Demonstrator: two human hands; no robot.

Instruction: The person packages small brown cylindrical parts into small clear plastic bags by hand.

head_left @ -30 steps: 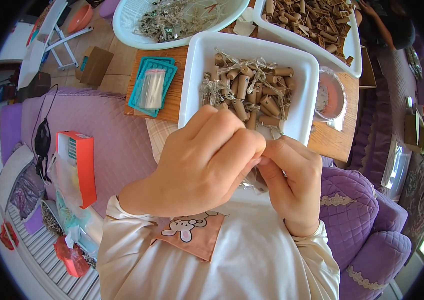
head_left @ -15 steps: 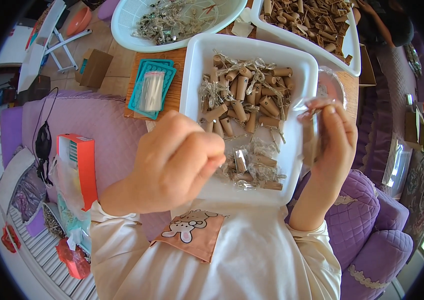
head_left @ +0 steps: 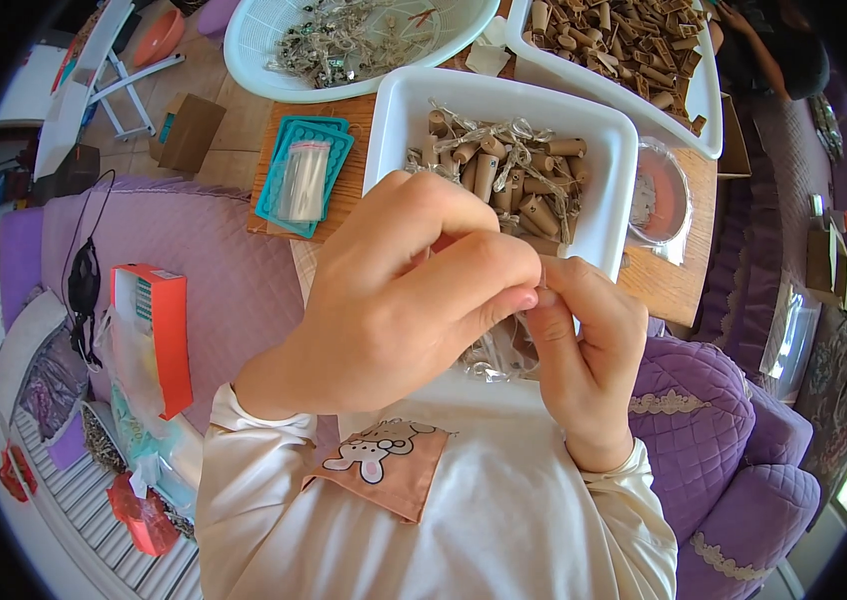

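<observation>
My left hand (head_left: 409,290) and my right hand (head_left: 594,345) meet over the near part of a white plastic tray (head_left: 599,250). Their fingertips are pinched together, with a sliver of clear plastic bag (head_left: 544,287) showing between them; the rest is hidden by my fingers. The left hand is closed, and what it grips is hidden. In the tray, small brown cylinders (head_left: 485,176) lie heaped with clear wrapping and thin cords. Just beneath my hands are bagged pieces (head_left: 494,358), partly covered.
Behind the tray stand a pale green basket (head_left: 244,55) of small shiny pieces and another white tray (head_left: 709,100) of brown parts. Teal trays (head_left: 274,190) carry a pack of clear bags (head_left: 304,180). A round clear tub (head_left: 659,190) sits to the right. A person's arm (head_left: 759,50) shows at the far right.
My right hand has moved left from the tray's right edge, carrying the clear plastic bag. My left hand has moved right and slightly up, and their fingertips now meet.
</observation>
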